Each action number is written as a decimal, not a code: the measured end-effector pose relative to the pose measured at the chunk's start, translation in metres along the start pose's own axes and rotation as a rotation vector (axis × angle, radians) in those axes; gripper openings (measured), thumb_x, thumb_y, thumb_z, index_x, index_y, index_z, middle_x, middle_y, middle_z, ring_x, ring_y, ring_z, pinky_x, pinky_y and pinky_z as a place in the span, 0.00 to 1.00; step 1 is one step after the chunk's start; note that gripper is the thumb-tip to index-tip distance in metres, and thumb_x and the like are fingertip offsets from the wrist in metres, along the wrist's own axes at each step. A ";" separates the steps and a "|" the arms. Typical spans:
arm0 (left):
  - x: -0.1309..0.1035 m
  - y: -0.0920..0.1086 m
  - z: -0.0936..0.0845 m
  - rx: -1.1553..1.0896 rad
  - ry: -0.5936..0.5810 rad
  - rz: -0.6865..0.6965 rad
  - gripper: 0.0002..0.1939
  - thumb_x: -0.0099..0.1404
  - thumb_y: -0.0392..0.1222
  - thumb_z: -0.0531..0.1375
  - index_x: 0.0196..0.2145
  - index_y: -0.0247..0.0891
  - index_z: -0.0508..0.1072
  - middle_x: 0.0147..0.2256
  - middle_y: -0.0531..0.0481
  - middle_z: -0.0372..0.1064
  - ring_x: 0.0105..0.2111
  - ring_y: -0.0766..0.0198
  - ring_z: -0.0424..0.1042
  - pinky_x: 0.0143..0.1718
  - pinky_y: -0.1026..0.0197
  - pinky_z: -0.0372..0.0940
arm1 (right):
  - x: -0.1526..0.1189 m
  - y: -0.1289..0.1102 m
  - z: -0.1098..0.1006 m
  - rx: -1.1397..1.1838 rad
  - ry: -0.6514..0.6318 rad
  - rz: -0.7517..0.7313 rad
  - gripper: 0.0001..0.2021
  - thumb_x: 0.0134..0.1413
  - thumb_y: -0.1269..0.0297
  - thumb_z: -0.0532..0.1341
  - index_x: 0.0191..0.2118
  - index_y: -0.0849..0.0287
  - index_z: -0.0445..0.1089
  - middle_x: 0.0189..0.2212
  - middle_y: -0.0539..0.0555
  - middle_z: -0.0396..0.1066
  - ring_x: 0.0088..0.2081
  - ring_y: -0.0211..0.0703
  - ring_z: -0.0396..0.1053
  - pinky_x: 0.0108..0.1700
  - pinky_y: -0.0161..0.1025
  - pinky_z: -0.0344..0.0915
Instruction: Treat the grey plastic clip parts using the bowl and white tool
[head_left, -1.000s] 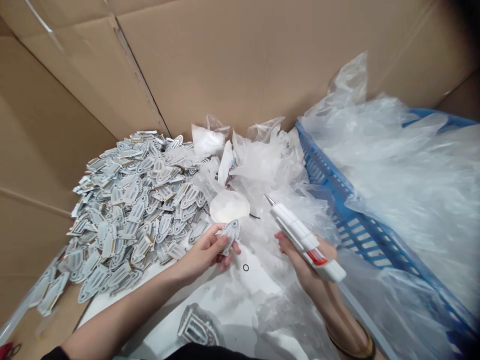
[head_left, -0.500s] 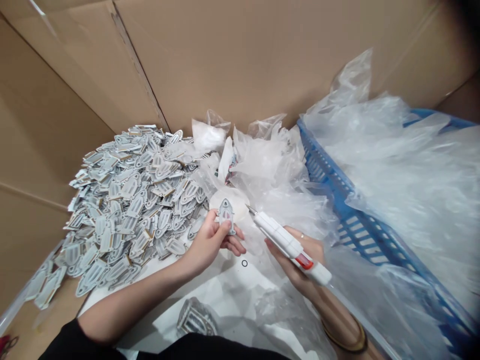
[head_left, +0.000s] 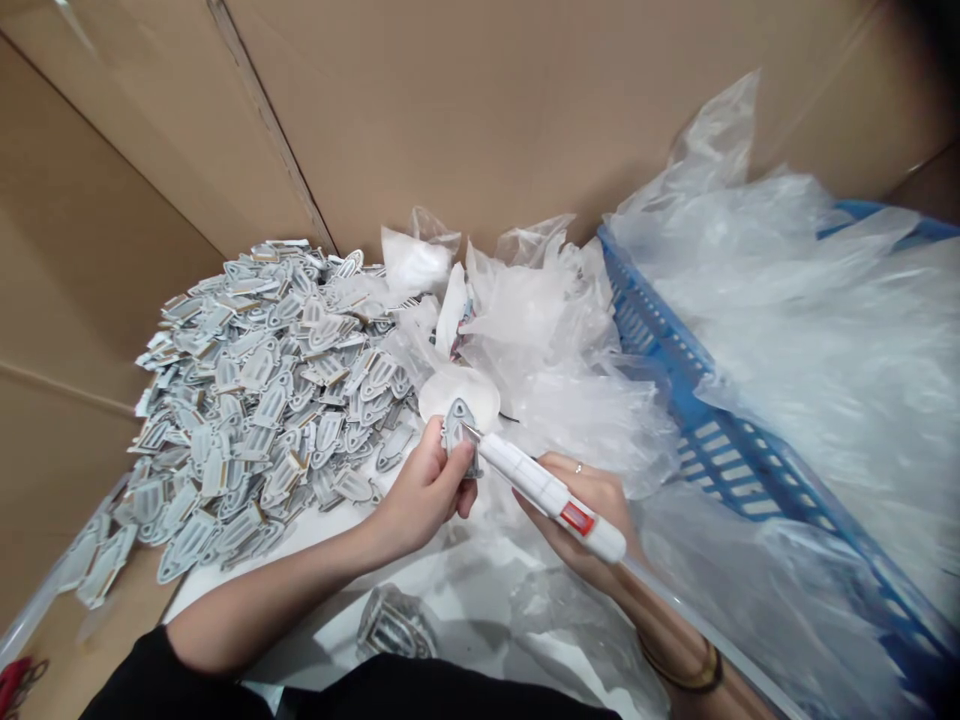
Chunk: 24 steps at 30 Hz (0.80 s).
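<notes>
My left hand (head_left: 439, 480) pinches a small grey plastic piece (head_left: 459, 415) with a pointed, arched end and a small hole near its top. The thumb covers its lower part. In my right hand (head_left: 592, 500) is a white, stick-shaped handheld tool (head_left: 536, 482) with a red insert and a thin metal tip. The tip reaches the right edge of the grey piece; whether it touches cannot be seen. A clear tube or cord (head_left: 697, 620) trails from the tool's rear. Behind the piece lies a round whitish disc (head_left: 484, 392). To the left spreads a heap of similar pieces (head_left: 259, 420).
Crumpled clear plastic bags (head_left: 540, 320) lie behind my hands. On the right a blue slatted basket (head_left: 705, 395) is piled with clear plastic bags. A bagged grey piece (head_left: 395, 622) lies in front of me. Cardboard walls (head_left: 450, 110) stand around. Red-handled scissors (head_left: 15, 688) show at bottom left.
The white tool's tip has moved left and down to the grey piece. My left fingers have curled in behind the piece, which has shifted slightly right.
</notes>
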<state>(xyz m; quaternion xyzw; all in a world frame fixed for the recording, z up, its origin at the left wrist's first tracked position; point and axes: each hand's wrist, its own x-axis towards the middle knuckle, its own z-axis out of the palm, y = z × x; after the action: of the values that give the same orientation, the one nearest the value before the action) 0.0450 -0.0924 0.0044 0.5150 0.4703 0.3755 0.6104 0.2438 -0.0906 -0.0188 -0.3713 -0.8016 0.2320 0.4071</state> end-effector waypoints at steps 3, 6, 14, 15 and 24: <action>-0.002 0.001 0.000 -0.025 -0.025 -0.013 0.22 0.70 0.63 0.52 0.43 0.42 0.53 0.15 0.65 0.59 0.11 0.75 0.46 0.14 0.73 0.43 | 0.001 -0.002 0.001 -0.009 0.027 -0.023 0.14 0.59 0.70 0.57 0.22 0.57 0.60 0.20 0.47 0.61 0.20 0.33 0.61 0.23 0.31 0.57; -0.004 0.002 0.001 -0.045 -0.027 -0.019 0.21 0.70 0.62 0.52 0.44 0.42 0.53 0.16 0.65 0.60 0.11 0.76 0.46 0.13 0.73 0.42 | 0.001 -0.004 0.001 -0.057 0.040 -0.036 0.16 0.60 0.68 0.55 0.21 0.56 0.58 0.18 0.47 0.60 0.19 0.33 0.59 0.22 0.31 0.55; -0.004 0.007 0.003 -0.068 -0.031 -0.042 0.23 0.69 0.63 0.53 0.46 0.42 0.52 0.16 0.65 0.61 0.10 0.76 0.46 0.13 0.73 0.42 | 0.000 -0.001 0.003 -0.106 0.063 -0.081 0.17 0.58 0.70 0.55 0.19 0.56 0.55 0.17 0.46 0.57 0.18 0.33 0.57 0.21 0.32 0.52; -0.004 0.007 0.003 -0.073 -0.033 -0.046 0.23 0.69 0.63 0.53 0.46 0.42 0.52 0.16 0.65 0.61 0.10 0.76 0.46 0.12 0.73 0.42 | 0.000 -0.001 0.003 -0.108 0.069 -0.086 0.17 0.58 0.71 0.55 0.19 0.56 0.55 0.17 0.46 0.57 0.18 0.32 0.56 0.21 0.32 0.51; -0.005 0.006 0.003 -0.082 -0.039 -0.056 0.23 0.69 0.63 0.53 0.45 0.43 0.52 0.16 0.65 0.61 0.10 0.76 0.45 0.13 0.73 0.42 | -0.002 0.002 0.004 -0.108 0.055 -0.072 0.17 0.57 0.70 0.56 0.19 0.56 0.53 0.16 0.46 0.56 0.18 0.33 0.55 0.21 0.33 0.50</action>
<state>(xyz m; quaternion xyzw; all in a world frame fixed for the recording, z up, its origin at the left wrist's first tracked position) 0.0471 -0.0968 0.0115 0.4834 0.4569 0.3672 0.6502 0.2423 -0.0912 -0.0228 -0.3697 -0.8144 0.1632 0.4165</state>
